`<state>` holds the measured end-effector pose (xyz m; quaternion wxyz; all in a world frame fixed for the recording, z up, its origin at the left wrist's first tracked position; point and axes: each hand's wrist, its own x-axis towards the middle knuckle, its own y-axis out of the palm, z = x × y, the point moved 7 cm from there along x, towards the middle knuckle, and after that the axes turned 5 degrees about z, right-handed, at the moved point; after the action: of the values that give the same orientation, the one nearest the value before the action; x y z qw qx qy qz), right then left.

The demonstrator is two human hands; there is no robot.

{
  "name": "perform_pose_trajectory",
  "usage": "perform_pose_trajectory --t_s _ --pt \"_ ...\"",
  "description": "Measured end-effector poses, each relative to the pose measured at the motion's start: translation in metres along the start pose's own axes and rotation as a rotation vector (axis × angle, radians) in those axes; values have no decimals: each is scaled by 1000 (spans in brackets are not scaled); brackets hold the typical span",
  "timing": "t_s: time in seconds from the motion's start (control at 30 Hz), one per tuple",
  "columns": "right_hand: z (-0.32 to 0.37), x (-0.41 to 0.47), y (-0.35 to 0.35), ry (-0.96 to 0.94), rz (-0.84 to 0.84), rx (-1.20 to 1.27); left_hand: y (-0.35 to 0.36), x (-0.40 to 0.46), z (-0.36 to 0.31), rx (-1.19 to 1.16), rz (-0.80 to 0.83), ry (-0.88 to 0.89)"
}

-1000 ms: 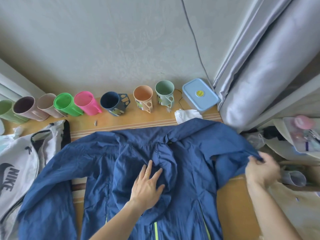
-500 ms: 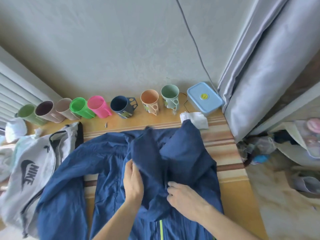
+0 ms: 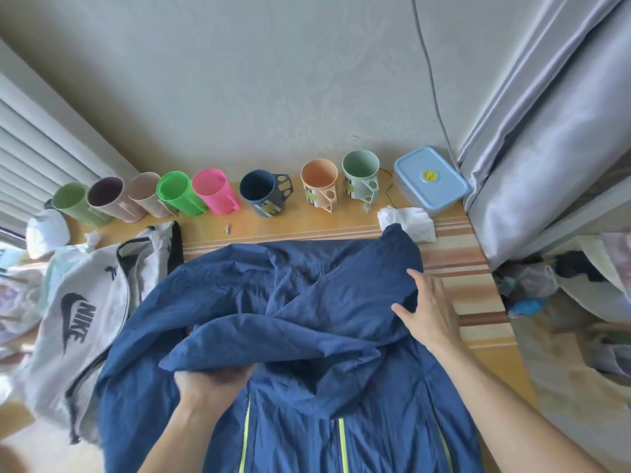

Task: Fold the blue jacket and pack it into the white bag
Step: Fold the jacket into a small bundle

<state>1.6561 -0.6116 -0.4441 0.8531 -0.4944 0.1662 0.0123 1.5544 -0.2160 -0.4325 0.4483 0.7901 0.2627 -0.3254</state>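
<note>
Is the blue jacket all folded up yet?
Not yet. The blue jacket is only partly folded: one sleeve lies across its middle, the other still spreads toward the white bag.

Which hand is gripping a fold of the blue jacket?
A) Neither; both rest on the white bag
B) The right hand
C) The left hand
C: the left hand clutches a fold of the blue jacket, while the right hand lies open and flat on the cloth.
</note>
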Motion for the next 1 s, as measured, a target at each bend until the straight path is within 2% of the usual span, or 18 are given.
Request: perform_pose_trajectory --t_s 0.03,0.07,0.2,0.33,0.4,0.47,0.5,0.53,0.57,0.63,0.67,0.73,0.8,0.83,0.9,0.93,1.0 --pt "-1 2 4 30 33 -10 -11 -4 -5 -108 76 -38" --pt "-1 4 5 39 15 6 -21 -13 -8 -139 85 -81" --pt "-6 7 -6 131 -131 138 -56 -11 -21 77 14 -111" --pt "-23 13 -35 260 -197 283 -38 8 -36 290 24 -12" --pt "-45 20 -54 373 -235 376 -13 18 -46 360 54 37" --pt "-75 26 -61 523 -246 559 11 23 -50 553 111 133" --pt "-87 25 -59 603 -213 624 24 27 -44 581 181 111" --pt "-99 25 -58 644 -188 626 33 27 -41 677 180 96" --pt "-105 25 -58 658 -178 551 36 31 -36 696 201 70" --pt "-87 16 -69 563 -248 315 31 36 -38 669 140 71" --pt "-72 12 -71 444 -310 235 26 37 -39 653 110 59" --pt "-20 -1 -67 57 -394 141 16 34 -35 609 55 -8" --pt "19 -12 -35 -233 -256 26 9 29 -26 536 32 -105" --pt "30 -13 -17 -293 -156 -44 4 28 -22 507 21 -156" --pt "35 -9 15 -290 16 -160 -4 29 -20 606 -33 -241" --pt "33 -5 28 -248 105 -233 -5 28 -21 747 -61 -274" --pt "29 2 44 -138 269 -358 5 24 -20 1118 -2 -317"
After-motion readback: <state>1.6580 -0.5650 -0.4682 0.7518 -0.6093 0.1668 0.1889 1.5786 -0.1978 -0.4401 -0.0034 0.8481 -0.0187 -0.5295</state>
